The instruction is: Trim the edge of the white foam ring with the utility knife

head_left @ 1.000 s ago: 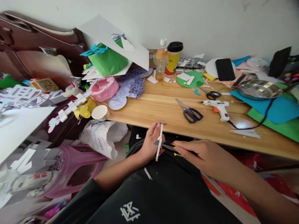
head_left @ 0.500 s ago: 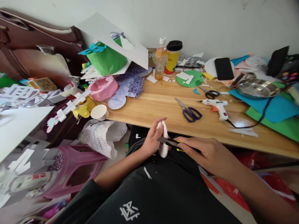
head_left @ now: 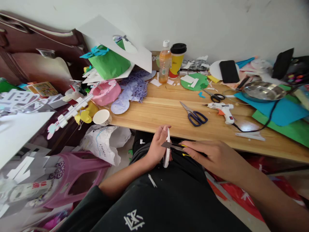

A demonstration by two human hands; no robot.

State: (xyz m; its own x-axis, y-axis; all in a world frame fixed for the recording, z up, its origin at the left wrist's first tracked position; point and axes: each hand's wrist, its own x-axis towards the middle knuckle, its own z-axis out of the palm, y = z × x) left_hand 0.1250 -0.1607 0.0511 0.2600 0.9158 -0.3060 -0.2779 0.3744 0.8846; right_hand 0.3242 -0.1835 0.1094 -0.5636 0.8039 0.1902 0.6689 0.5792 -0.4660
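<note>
Over my lap, my left hand [head_left: 158, 146] grips a thin white disc [head_left: 166, 157], held on edge so that mostly its rim shows. My right hand [head_left: 210, 158] is closed around a utility knife [head_left: 177, 147] with a dark blade and yellow parts on its handle. The blade crosses the disc's rim close to my left fingers; whether it cuts into the rim I cannot tell. Blue-handled scissors [head_left: 195, 116] lie on the wooden table [head_left: 156, 112] beyond my hands. A white scrap [head_left: 152, 181] rests on my dark shirt.
A glue gun [head_left: 223, 111] with a black cord lies at right, near a metal bowl [head_left: 263, 91]. A bottle [head_left: 164, 62] and a yellow cup [head_left: 177, 61] stand at the back. A paper cup [head_left: 102, 117] is at the table's left edge, above a pink stool [head_left: 72, 174].
The white disc has turned more edge-on and shifted slightly down in my left hand. My right hand keeps the knife at the rim. The whole view has shifted a little.
</note>
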